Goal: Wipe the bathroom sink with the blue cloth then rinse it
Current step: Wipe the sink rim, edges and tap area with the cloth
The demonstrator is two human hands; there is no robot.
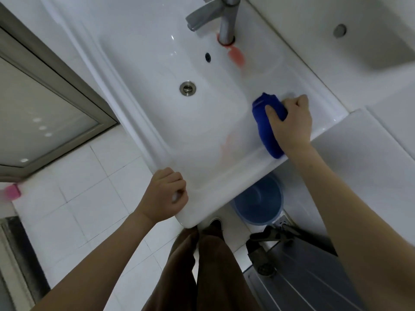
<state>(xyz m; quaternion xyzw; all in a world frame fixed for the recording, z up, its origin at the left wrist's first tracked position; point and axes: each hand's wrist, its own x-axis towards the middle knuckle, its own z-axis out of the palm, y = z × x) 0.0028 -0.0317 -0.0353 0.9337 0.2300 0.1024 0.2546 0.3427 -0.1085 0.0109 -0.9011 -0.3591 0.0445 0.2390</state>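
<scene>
The white bathroom sink [139, 122] fills the middle of the view, with a metal drain [187, 88] in its basin and a chrome tap [228, 19] at the top. A pink smear [236, 55] runs down from the tap's base, and a fainter pink streak [226, 143] marks the near right slope. My right hand [292, 122] presses the bunched blue cloth [267, 124] onto the sink's right ledge. My left hand [167, 195] is curled over the sink's front rim, holding nothing else.
A blue bucket [258, 200] stands on the white tiled floor under the sink's right side. A grey doorframe [56, 86] is at the left, a pink object [12, 191] at the far left edge. A white ledge [359, 153] adjoins the sink's right.
</scene>
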